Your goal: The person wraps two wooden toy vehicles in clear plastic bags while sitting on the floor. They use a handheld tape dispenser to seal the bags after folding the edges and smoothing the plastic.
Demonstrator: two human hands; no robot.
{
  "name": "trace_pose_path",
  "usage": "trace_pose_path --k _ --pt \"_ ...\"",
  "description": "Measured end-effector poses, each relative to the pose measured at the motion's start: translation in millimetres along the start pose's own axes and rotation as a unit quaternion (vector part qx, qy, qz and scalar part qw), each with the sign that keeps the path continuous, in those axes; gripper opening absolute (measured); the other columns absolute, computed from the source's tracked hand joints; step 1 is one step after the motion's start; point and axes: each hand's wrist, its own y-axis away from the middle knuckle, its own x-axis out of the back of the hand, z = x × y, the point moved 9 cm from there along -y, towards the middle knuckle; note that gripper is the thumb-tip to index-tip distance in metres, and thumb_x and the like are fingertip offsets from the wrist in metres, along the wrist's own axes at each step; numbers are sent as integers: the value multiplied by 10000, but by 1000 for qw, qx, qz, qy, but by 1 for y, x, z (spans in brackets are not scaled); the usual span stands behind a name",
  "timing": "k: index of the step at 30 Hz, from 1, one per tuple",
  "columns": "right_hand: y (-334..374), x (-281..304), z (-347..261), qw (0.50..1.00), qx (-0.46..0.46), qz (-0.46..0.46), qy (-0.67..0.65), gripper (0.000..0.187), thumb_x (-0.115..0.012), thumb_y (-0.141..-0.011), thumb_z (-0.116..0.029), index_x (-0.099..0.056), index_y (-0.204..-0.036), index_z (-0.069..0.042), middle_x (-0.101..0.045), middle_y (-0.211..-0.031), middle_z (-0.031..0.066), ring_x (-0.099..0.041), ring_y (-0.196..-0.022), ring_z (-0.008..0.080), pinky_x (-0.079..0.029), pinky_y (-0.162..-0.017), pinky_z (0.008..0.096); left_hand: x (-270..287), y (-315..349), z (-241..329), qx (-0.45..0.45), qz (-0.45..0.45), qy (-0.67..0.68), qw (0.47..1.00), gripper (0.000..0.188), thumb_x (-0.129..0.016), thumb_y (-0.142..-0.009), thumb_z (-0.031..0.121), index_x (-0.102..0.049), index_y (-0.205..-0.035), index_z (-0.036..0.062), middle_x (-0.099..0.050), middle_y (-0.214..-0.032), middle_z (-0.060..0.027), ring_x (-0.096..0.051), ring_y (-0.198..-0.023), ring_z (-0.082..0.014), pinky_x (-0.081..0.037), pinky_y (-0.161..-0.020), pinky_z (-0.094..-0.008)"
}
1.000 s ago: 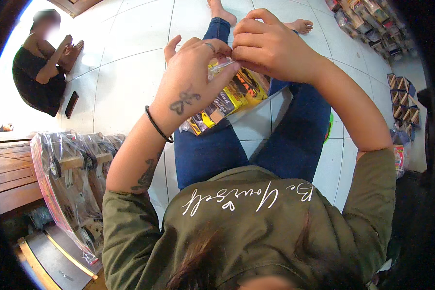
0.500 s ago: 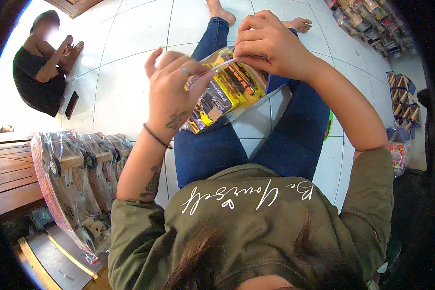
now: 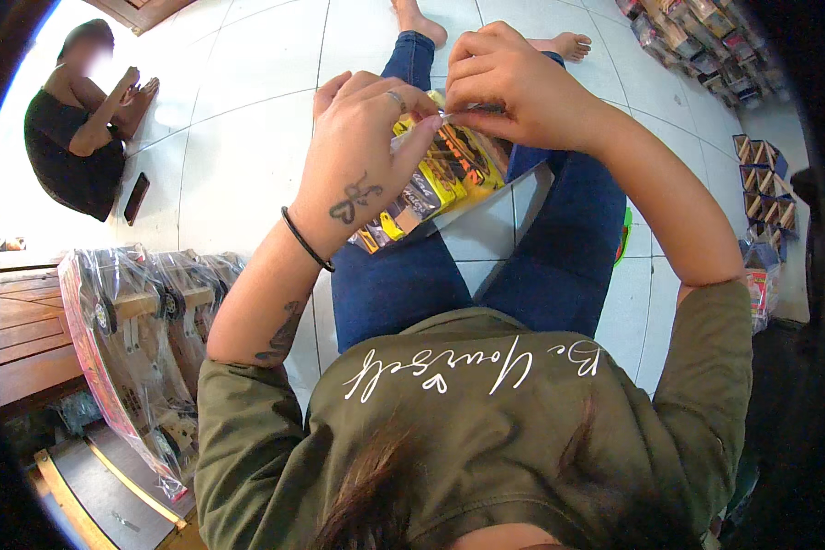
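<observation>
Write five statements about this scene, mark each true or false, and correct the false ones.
1. The left hand and right hand meet at the upper edge of the yellow-and-black package. True.
2. The black band circles the right wrist. False: the black band is on the left wrist.
3. A dark, phone-like object lies on the tiled floor. True.
4. The plastic-wrapped wheeled items stand at the person's right. False: those plastic-wrapped wheeled items are at the left.
5. The person wears blue jeans. True.
</observation>
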Motion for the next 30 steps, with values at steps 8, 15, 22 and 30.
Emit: trace_pose_path --k 8,15,22,30 --pt "7 4 -27 968 120 108 194 185 -664 -757 -207 -642 -923 -130 -616 -941 -28 -545 -995 147 -373 -967 352 -56 7 -56 280 -221 319 878 238 -526 -980 220 -625 -990 3 -612 -971 -14 -532 -956 -84 -420 -895 -246" --pt "5 -12 -12 981 109 21 158 138 -665 -782 -178 -644 -886 -90 -609 -923 28 -563 -1006 201 -376 -994 412 -17 -1 0 17 -36 -68 997 164 -590 -898 224 -668 -938 86 -674 -870 -61 -613 -927 -217 -242 -1070 -531" --pt "19 14 29 997 -39 -53 50 126 -706 -783 -158 -625 -856 -94 -602 -967 47 -534 -1021 245 -390 -928 393 -12 14 0 3 54 -68 996 87 -669 -831 181 -666 -803 98 -672 -831 -22 -614 -889 -199 -221 -1081 -533" --pt "16 -2 4 996 23 74 40 170 -709 -789 -250 -657 -893 -126 -642 -984 5 -552 -1024 193 -372 -908 389 -10 29 -9 -2 52 -63 997 93 -708 -798 207 -673 -813 122 -667 -806 6 -601 -829 -171 -214 -1093 -512"
